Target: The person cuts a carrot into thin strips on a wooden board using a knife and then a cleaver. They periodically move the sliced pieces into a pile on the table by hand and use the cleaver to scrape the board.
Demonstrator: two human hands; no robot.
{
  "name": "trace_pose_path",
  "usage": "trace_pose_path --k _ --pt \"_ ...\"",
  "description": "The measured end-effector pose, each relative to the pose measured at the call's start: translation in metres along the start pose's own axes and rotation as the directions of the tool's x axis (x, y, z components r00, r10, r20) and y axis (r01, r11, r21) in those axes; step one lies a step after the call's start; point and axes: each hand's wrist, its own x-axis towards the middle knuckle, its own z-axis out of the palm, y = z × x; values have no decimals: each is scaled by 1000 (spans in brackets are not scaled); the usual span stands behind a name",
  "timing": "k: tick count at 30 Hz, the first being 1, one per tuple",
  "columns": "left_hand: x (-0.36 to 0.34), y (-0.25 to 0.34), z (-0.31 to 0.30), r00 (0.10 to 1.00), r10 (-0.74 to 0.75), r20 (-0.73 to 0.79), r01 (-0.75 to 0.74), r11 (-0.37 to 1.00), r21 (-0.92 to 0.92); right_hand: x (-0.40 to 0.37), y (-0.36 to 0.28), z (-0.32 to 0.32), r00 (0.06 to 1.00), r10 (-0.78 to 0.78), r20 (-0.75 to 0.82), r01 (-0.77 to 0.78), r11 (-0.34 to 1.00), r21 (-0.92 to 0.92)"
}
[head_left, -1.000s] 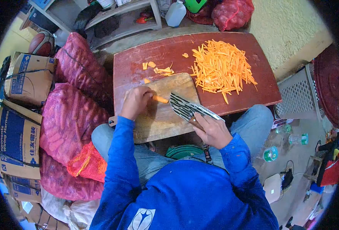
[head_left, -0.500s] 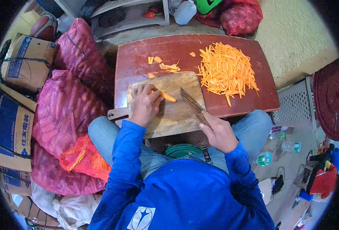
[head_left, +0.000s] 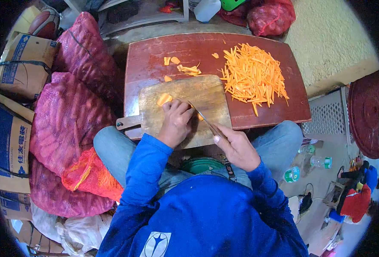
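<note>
On the wooden cutting board [head_left: 157, 124], my left hand [head_left: 177, 123] presses with curled fingers on a peeled carrot [head_left: 164, 99], whose wide end shows beyond the fingertips. Most of the carrot is hidden under that hand. My right hand [head_left: 239, 150] is closed round the handle of a knife [head_left: 202, 115], its blade angled up and left against the carrot's near end beside my left fingers. A small orange bit shows by the blade. Right of the board lies a large heap of carrot strips [head_left: 256, 77]. Several carrot offcuts [head_left: 189, 69] lie behind the board.
The board rests on a dark red table [head_left: 151, 49]. Red mesh sacks [head_left: 69, 120] and strapped cardboard boxes [head_left: 9, 137] stand at the left. Another red net sack [head_left: 271, 17] sits behind the table, near a white jug [head_left: 207, 10]. Plastic bottles [head_left: 291, 174] lie on the floor at right.
My left hand has moved right and nearer to me over the carrot. The knife has swung left from beside it and now meets the carrot's near end.
</note>
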Motion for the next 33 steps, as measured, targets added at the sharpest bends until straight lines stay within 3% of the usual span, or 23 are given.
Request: trace_pose_path --k 8,11,17,19,23,29,31,33 --pt "0 0 -1 1000 8 27 -9 1000 24 -7 -10 5 999 26 -29 -27 998 -48" --pt "-2 0 1 1000 -13 13 13 1000 6 15 -13 3 985 142 97 -136 989 -65" --pt "-2 -4 3 1000 -9 -29 12 997 79 48 -9 8 996 46 70 -37 991 -127" --pt "-2 -1 1 999 -28 -17 29 997 69 37 -19 1 994 75 77 -72 997 -32" --pt "0 3 -2 998 -56 -30 56 998 16 29 -15 5 993 96 64 -92 994 -65" --pt "1 2 0 998 -35 -61 36 999 18 49 -8 12 999 -30 41 36 986 -164" --pt "-3 0 1 999 -43 -32 45 998 36 43 -28 1 977 179 118 -166 980 -106" --pt "-4 1 1 998 -64 -24 65 998 23 36 -19 4 982 153 107 -142 984 -109"
